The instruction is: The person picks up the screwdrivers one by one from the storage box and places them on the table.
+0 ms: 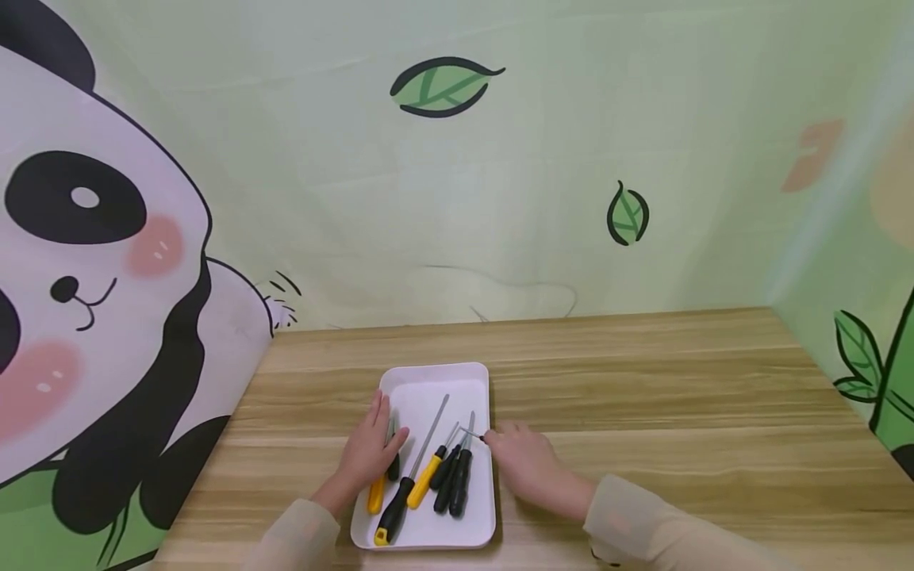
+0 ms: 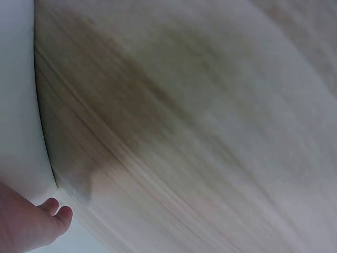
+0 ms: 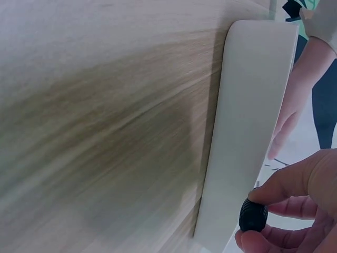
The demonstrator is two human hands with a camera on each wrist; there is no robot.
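Observation:
A white tray (image 1: 421,377) on the wooden table holds several screwdrivers, with black or yellow handles. My left hand (image 1: 370,448) lies over the tray's left rim, its fingers straight and its thumb reaching inward above the tools. It partly covers a yellow-handled screwdriver (image 1: 376,496) and a black-handled one (image 1: 394,466). At the right rim, my right hand (image 1: 524,456) pinches a small screwdriver by its ridged black handle (image 3: 253,215). Its thin metal shaft (image 1: 471,433) points left over the tray. A long screwdriver (image 1: 394,511) with a black and yellow handle lies diagonally inside.
Wooden tabletop (image 1: 643,396) extends to both sides of the tray and behind it. A pale green backdrop (image 1: 543,159) with printed leaves rises at the table's back edge. A large printed panda (image 1: 107,277) covers the left side.

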